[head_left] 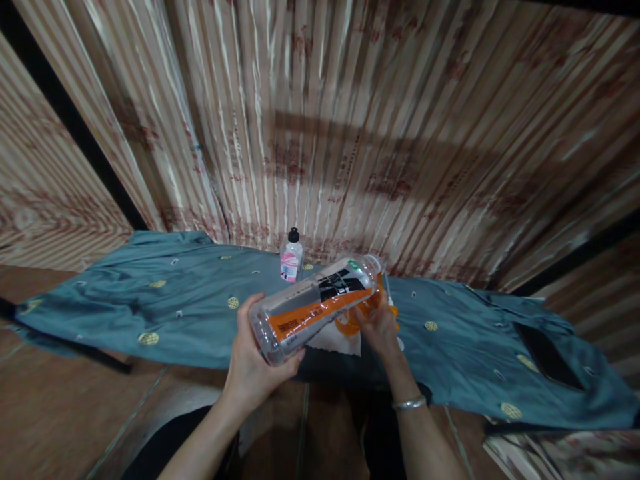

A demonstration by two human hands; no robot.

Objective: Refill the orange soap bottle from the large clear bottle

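Observation:
A large clear plastic bottle (320,303) with an orange, grey and black label is held tilted, its mouth up to the right. My left hand (260,353) wraps round its base end. Near the bottle's neck, my right hand (381,327) has its fingers closed round an orange object (383,293), partly hidden behind the bottle, whose shape I cannot make out. Beneath the bottle a white cloth or paper (340,341) lies on the table, with more orange material on it. Behind stands a small clear bottle (290,260) with a black cap and pink label.
A teal patterned cloth (195,300) covers the low table. A dark phone (547,355) lies on its right part. Striped floral curtains (320,133) hang behind, with black poles (80,127) at the sides. Brown floor tiles (60,393) show in front.

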